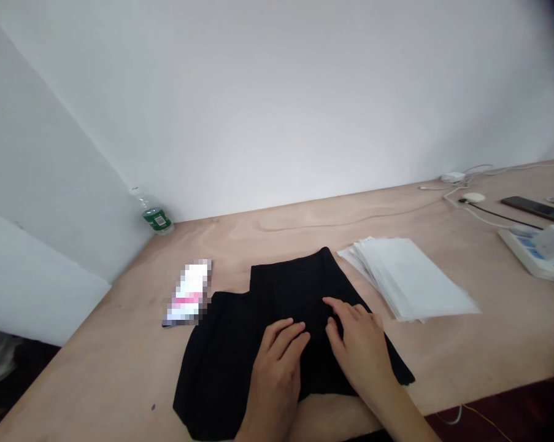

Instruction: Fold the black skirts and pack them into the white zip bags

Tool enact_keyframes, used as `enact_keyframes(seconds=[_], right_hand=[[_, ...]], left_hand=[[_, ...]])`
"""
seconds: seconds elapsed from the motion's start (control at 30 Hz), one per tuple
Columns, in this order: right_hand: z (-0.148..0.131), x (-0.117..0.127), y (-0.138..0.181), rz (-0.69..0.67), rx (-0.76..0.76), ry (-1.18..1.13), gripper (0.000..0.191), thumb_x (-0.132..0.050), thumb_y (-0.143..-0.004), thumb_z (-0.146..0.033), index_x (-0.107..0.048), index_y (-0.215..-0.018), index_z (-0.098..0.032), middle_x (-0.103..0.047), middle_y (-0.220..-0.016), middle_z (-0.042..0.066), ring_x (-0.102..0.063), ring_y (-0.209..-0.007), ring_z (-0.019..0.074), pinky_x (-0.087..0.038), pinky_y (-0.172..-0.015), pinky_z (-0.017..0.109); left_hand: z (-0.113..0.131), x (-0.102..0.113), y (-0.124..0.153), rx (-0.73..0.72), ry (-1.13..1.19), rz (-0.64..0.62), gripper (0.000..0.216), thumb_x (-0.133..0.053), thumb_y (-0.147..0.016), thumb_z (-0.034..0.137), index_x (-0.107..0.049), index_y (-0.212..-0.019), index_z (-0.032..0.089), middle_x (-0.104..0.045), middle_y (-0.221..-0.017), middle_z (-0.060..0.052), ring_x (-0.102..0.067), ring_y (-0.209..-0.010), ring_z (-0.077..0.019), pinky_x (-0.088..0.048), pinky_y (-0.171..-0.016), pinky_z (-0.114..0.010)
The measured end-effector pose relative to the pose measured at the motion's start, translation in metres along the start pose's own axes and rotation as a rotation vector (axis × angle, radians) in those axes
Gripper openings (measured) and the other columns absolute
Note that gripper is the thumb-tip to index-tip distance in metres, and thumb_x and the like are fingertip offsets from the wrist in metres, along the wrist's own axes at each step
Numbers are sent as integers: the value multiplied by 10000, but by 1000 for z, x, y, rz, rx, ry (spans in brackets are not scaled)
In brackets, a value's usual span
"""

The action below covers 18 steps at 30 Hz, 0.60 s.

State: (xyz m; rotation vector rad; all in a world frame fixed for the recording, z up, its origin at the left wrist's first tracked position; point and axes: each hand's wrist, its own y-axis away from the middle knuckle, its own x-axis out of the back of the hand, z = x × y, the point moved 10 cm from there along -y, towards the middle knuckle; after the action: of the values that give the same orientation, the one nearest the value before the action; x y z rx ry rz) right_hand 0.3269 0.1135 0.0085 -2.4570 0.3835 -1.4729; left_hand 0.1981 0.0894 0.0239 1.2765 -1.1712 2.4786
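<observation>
A black cloth garment (pixel 286 301) lies folded and uneven on the plywood table (pixel 120 350), its layers overlapping. My left hand (pixel 277 368) rests on its middle, with the fingers spread on the fabric. Just to the right, my right hand (pixel 357 344) lies on the same cloth, fingertips close to my left hand and touching the fabric. Neither hand visibly lifts the cloth. Beyond the garment's right side lies a stack of white sheets or flat bags (pixel 408 279), close to but apart from my right hand.
A pixelated printed packet (pixel 188 293) lies left of the garment. A plastic water bottle (pixel 153 212) stands in the far corner against the white wall (pixel 277 98). At the far right are a power strip (pixel 529 252), a black phone (pixel 537 209) and white cables (pixel 470 205).
</observation>
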Motion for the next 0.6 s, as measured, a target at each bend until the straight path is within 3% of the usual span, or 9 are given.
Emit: enact_keyframes(seconds=[0.1,0.23,0.37,0.47,0.6], right_hand=[[17,6,-7,-6,-9,54,303,-370,-872,-275,-554,-1109,-231,-644,-982,59,-560,-891,249,-411,-737,413],[68,34,-21,102,-199,300,365,-391,-858,-362,-541,-1157,-214,-555,-1200,98,-500,-1021,327,-419,-744,488],[101,33,-29,30,-272,422,385,-383,-857,-371,-556,-1155,-198,-496,-1284,112,-448,-1114,352,-391,-800,542],[112,24,-29,-20,-289,426,381,-345,-870,-326,-555,-1148,-174,-519,-1270,109,-469,-1108,331,-386,-823,535],[101,32,-28,51,-269,418,425,-314,-879,-276,-473,-1231,-99,-485,-1305,144,-464,-1126,328,-383,-825,530]], left_hand=[[-1,-7,2,-8,-8,-52,366,-437,-794,-26,-610,-1035,187,-642,-1072,-56,-496,-1086,-211,-525,-855,-381],[-3,-6,2,0,-5,-52,379,-431,-793,-28,-614,-1041,192,-641,-1081,-55,-500,-1093,-209,-531,-856,-386],[-3,-4,2,-10,3,-29,370,-432,-798,-24,-614,-1039,189,-641,-1074,-56,-501,-1087,-209,-535,-842,-385],[-3,-5,4,-12,3,-26,378,-427,-798,-30,-606,-1053,184,-634,-1085,-55,-494,-1092,-205,-525,-851,-384],[1,5,1,4,-36,-2,350,-483,-801,16,-586,-1090,183,-618,-1113,-60,-476,-1115,-213,-499,-867,-386]])
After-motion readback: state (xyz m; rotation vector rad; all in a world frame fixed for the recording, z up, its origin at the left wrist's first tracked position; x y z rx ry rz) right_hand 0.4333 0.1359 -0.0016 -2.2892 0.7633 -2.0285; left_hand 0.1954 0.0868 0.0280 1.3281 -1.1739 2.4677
